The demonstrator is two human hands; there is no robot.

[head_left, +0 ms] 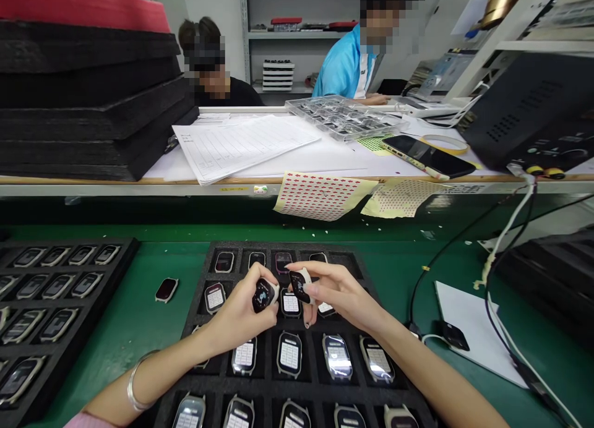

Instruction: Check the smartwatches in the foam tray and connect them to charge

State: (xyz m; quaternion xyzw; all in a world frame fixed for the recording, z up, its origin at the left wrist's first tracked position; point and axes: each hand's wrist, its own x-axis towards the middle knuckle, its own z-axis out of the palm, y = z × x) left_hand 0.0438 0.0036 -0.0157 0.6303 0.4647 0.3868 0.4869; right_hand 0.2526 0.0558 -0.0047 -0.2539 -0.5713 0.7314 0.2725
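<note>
My left hand (253, 301) is closed around a smartwatch case (263, 295), its lit screen turned toward me. Another smartwatch case (299, 285) is pinched between the thumb and fingers of my right hand (336, 292). Both are held side by side, apart, above a black foam tray (268, 378). Strapless watch cases sit in the tray's compartments, many with pale lit screens, such as the watch (289, 354) below my hands. My hands and forearms hide some compartments.
A second foam tray (132, 255) of watches lies left, with a loose watch (166, 289) between trays. Cables (413, 292) hang at right near a white pad (468, 323). The shelf ahead holds papers (241, 146), a phone (427, 156) and stacked foam (83, 119). Two people are beyond.
</note>
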